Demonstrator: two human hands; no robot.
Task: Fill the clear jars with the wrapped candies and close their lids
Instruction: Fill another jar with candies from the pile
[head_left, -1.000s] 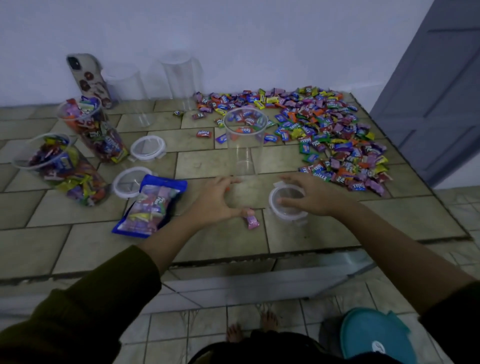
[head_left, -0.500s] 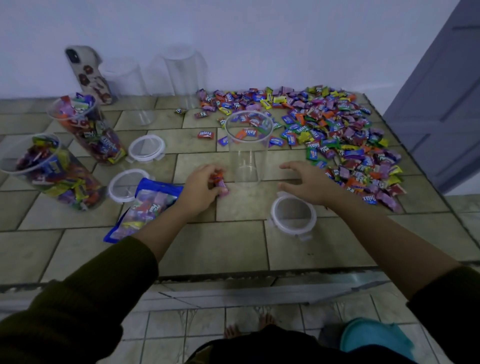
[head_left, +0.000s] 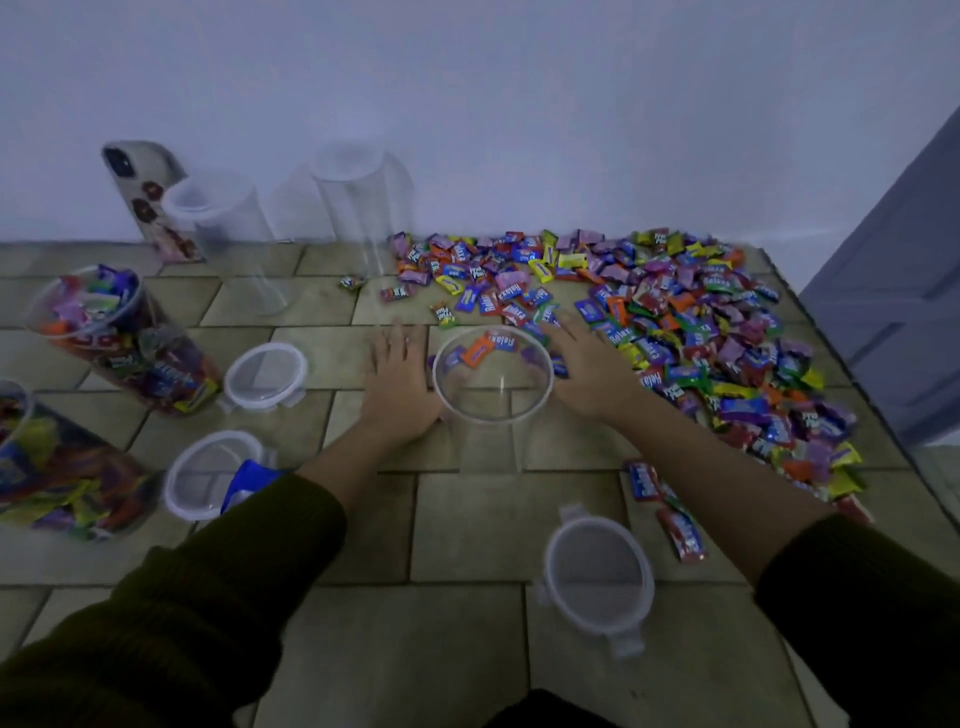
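The fingers (head_left: 396, 345) of the left hand (head_left: 400, 387) are straight and flat. The fingers (head_left: 569, 332) of the right hand (head_left: 589, 374) are straight and spread out, and their tips reach the near edge of the candies (head_left: 701, 332). Both hands hold nothing.

Between the two hands we see an empty jar (head_left: 491, 447). It stands upright with its top open. One hand is just beside it on the left and one on the right. We cannot tell if they touch it.

The candies lie in a big heap on the right side of the bench (head_left: 441, 649), all the way to the far wall (head_left: 519, 104). A lid (head_left: 597, 577) lies near us, to the right of the jar. Two more lids (head_left: 266, 371) lie on the left. Left of them are two full jars (head_left: 130, 338) with open tops. Far back stand two more empty jars (head_left: 358, 208) and a phone (head_left: 145, 197) that leans on the wall. A blue bag (head_left: 244, 483) peeks out beside the left sleeve (head_left: 208, 597).
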